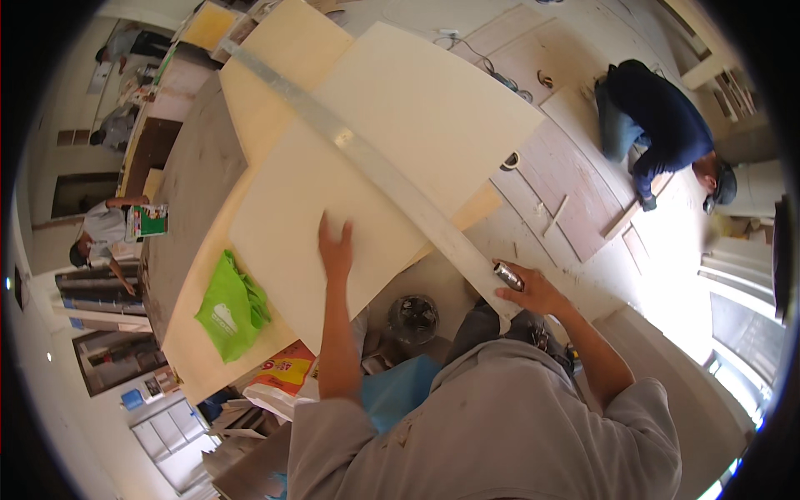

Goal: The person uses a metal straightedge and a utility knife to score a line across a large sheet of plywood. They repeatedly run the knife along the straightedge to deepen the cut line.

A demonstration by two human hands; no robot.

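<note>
One pale sheet [383,233] underlies the left hand [337,250] (fingers apart); the right hand [533,292] clasps a silvery object [508,276].

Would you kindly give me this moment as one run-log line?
left hand: over board, contact unclear | right hand: holding shiny cylinder by near end of strip | strip: diagonally across board

bar [371,167] across upper sheet [450,108] | lower sheet [190,354] beneath | bag [229,312] on lower sheet, left | person [658,108] far right
</note>
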